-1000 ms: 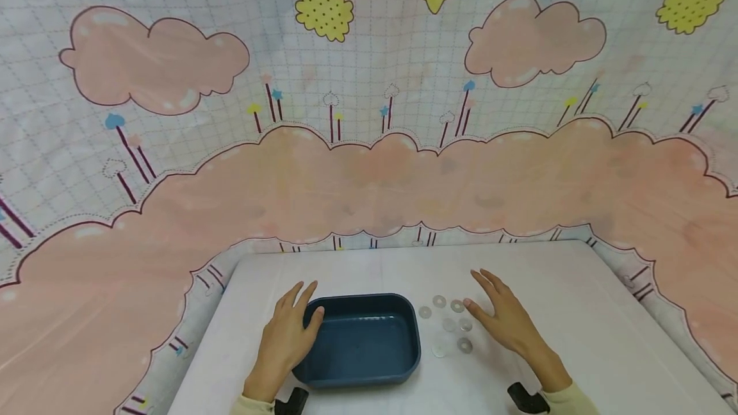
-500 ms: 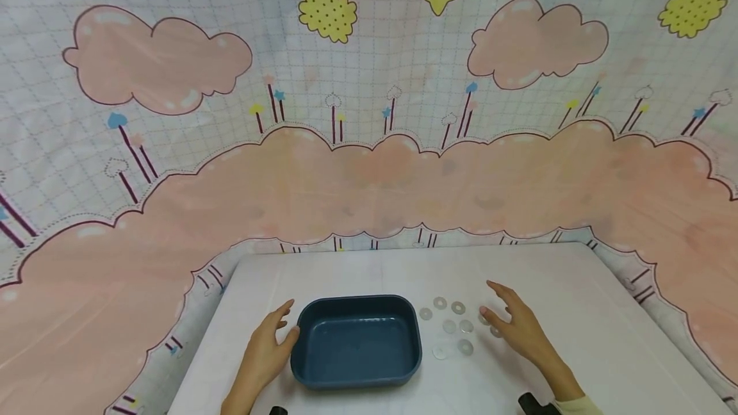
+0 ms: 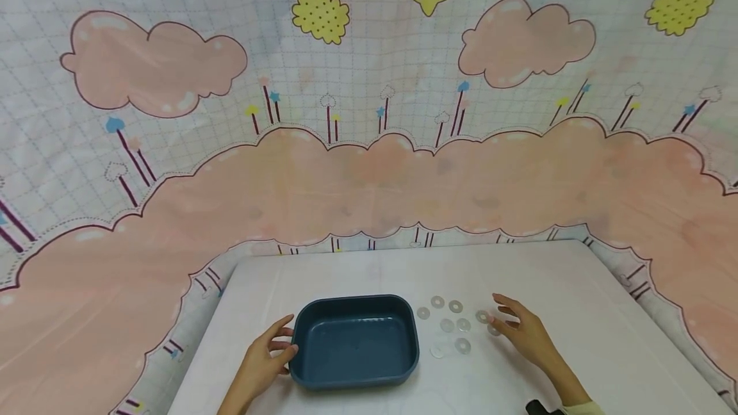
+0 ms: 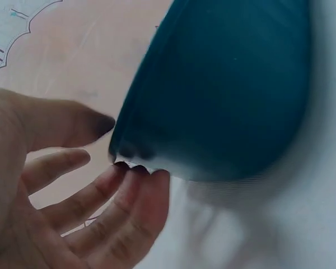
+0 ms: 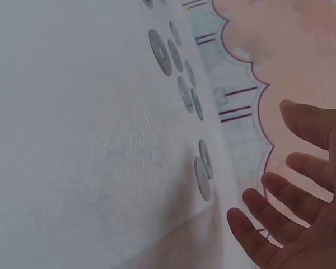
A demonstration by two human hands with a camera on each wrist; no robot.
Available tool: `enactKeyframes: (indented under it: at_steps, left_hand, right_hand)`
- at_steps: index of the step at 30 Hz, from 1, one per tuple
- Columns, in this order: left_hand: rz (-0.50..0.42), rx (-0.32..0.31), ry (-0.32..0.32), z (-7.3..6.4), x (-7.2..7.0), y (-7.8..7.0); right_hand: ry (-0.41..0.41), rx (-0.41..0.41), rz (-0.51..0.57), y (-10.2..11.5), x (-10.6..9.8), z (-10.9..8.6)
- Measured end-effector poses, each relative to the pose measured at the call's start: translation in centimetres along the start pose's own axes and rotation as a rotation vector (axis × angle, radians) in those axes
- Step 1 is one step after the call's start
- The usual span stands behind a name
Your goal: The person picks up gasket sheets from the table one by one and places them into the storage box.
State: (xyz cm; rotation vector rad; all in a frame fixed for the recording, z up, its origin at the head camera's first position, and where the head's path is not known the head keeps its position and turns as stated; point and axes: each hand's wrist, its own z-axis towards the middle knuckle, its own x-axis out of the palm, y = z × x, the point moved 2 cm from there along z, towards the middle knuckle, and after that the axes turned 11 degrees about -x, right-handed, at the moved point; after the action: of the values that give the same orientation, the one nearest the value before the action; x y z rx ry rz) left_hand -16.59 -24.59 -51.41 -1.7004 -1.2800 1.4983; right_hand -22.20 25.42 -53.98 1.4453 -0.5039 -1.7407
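Observation:
A dark blue rectangular tub stands on the white table, nothing inside it. My left hand is at its left side. In the left wrist view the fingertips meet the outer wall, and the thumb is right by the rim. Several flat grey metal washers lie scattered right of the tub. My right hand hovers at their right end, fingers spread loosely and holding nothing. Its thumb partly covers one of two washers lying close together; both show as overlapping washers in the right wrist view.
White cloth covers the table. Behind it hangs a patterned curtain with pink clouds and yellow shapes. A black wrist camera mount shows below the right hand.
My left hand has withdrawn from over the tub's left rim to its outer side. My right hand has shifted right and toward me, uncovering two washers. The tub has stayed put.

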Motion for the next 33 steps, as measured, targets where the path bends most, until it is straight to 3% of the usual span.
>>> enactKeyframes:
  at_steps: [7, 15, 21, 28, 33]
  left_hand:
    - [-0.147, -0.101, 0.022, 0.2, 0.3, 0.5]
    - [-0.205, -0.166, 0.003, 0.7, 0.4, 0.8]
    - [-0.231, -0.163, 0.002, 1.2, 0.6, 0.8]
    - [-0.284, -0.189, -0.018, 1.4, 1.1, 0.6]
    - [-0.292, -0.180, -0.024, 1.8, 1.4, 0.6]
  right_hand:
    - [-0.003, 0.026, 0.010, -1.0, -0.1, -0.3]
    - [0.016, 0.085, -0.016, -1.9, -0.1, -0.7]
    - [-0.002, 0.081, -0.081, -2.7, -0.2, -0.3]
    - [0.023, 0.134, -0.148, -3.8, 0.3, 0.5]
    - [0.048, 0.083, -0.159, -4.1, 0.3, 1.1]
